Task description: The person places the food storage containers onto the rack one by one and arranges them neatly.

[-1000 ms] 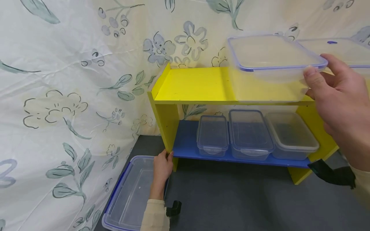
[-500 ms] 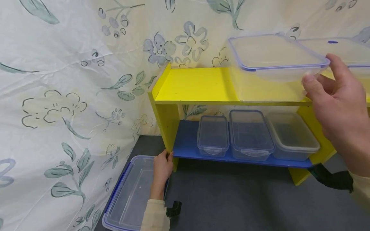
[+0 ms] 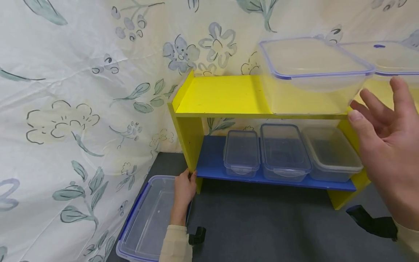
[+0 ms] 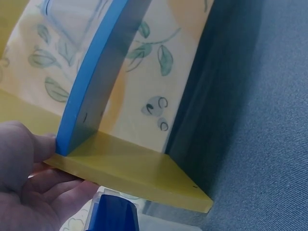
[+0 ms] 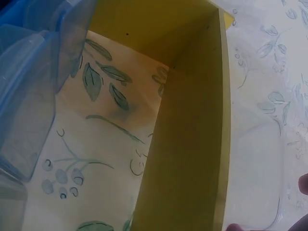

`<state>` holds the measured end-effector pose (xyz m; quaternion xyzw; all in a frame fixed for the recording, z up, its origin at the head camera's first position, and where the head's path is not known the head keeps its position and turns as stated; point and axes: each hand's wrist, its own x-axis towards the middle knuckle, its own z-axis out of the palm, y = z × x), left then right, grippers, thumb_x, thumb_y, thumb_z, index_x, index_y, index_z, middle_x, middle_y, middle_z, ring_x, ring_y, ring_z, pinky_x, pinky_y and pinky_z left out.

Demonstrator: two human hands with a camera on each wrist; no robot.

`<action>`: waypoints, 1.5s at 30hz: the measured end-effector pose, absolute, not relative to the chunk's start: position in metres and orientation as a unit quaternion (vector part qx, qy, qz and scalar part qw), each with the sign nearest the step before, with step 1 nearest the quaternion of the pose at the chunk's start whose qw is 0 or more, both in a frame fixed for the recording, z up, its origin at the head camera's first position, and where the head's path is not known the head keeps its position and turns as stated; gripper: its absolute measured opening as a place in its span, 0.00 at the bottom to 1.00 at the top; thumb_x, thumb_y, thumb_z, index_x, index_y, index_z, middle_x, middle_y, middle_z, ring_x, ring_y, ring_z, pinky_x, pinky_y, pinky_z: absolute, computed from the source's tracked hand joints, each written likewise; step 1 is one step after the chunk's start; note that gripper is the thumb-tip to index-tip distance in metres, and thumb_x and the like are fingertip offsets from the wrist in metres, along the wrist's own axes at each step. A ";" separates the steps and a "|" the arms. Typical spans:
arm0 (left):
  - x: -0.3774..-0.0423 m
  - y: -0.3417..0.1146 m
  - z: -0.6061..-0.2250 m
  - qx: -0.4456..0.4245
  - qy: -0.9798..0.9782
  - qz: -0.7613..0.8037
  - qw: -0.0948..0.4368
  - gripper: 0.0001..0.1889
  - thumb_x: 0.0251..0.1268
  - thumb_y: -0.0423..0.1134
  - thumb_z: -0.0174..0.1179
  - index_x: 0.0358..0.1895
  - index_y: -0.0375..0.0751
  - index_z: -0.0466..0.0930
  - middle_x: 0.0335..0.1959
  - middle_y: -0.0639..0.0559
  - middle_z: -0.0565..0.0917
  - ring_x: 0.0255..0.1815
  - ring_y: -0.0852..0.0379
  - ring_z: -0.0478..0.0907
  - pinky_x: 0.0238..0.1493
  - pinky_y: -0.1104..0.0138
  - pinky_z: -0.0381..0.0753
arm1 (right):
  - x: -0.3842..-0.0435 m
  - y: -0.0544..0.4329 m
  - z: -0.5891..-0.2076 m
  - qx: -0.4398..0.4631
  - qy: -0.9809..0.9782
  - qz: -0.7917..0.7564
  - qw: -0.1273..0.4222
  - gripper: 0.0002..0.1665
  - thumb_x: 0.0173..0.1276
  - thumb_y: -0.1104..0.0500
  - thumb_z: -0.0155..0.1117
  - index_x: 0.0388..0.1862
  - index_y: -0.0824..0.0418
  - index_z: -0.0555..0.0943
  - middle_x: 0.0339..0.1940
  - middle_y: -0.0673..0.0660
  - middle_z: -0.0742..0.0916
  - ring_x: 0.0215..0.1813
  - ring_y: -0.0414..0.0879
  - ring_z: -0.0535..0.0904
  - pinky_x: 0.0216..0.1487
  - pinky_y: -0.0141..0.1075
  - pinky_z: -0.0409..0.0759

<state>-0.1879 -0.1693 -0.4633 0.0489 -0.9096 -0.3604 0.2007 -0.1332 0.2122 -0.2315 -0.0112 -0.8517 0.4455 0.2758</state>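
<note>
A yellow and blue shelf unit (image 3: 226, 94) stands against the patterned cloth. At its lower left, my left hand (image 3: 184, 189) grips the yellow side panel (image 4: 139, 180) beside the blue board's end, thumb and fingers on either side. A clear lidded food container (image 3: 307, 94) with a blue-edged lid sits on the yellow top board, level with its front edge. My right hand (image 3: 389, 145) is at that container's right front corner, fingers spread and not wrapped around it. Whether the thumb touches the container is hard to tell. Only fingertips of this hand show in the right wrist view.
On the blue lower board (image 3: 209, 156) stand a small container (image 3: 241, 153), a medium container (image 3: 284, 153) and a pale-lidded container (image 3: 334, 153). Another container (image 3: 386, 58) is at the top right. A large lidded container (image 3: 147, 218) lies on the dark table (image 3: 262, 225) at left.
My right hand has let go of the top container's lid corner and moved slightly down and right, its fingers spreading. The container and left hand stay in place.
</note>
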 end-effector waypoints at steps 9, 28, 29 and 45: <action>-0.188 -0.169 -0.463 0.052 -0.910 -0.360 0.201 0.12 0.69 0.40 0.59 0.28 0.38 0.77 0.14 0.51 0.69 0.15 0.58 0.65 0.20 0.67 0.65 | -0.122 0.211 -0.256 -0.011 -0.819 0.455 0.350 0.33 0.78 0.59 0.46 0.76 0.42 0.51 0.75 0.43 0.68 0.70 0.35 0.70 0.66 0.23 0.66; -0.190 -0.170 -0.463 0.055 -0.912 -0.357 0.194 0.11 0.70 0.41 0.59 0.31 0.37 0.78 0.16 0.50 0.72 0.17 0.57 0.68 0.22 0.67 0.67 | -0.131 0.249 -0.356 -0.054 -0.785 0.476 0.393 0.09 0.74 0.61 0.55 0.45 0.58 0.83 0.26 0.31 0.81 0.22 0.29 0.74 0.31 0.16 0.72; -0.190 -0.170 -0.464 0.054 -0.912 -0.358 0.194 0.11 0.70 0.41 0.58 0.31 0.37 0.79 0.16 0.50 0.72 0.17 0.57 0.68 0.22 0.67 0.67 | -0.131 0.251 -0.361 -0.061 -0.783 0.479 0.391 0.08 0.74 0.61 0.56 0.45 0.57 0.82 0.25 0.32 0.80 0.23 0.29 0.74 0.31 0.16 0.72; -0.190 -0.169 -0.463 0.055 -0.911 -0.361 0.191 0.11 0.70 0.40 0.58 0.31 0.37 0.78 0.17 0.49 0.73 0.18 0.57 0.69 0.22 0.67 0.68 | -0.140 0.285 -0.421 -0.182 -0.762 0.423 0.456 0.16 0.72 0.60 0.52 0.53 0.41 0.76 0.43 0.24 0.65 0.47 0.19 0.62 0.48 0.21 0.61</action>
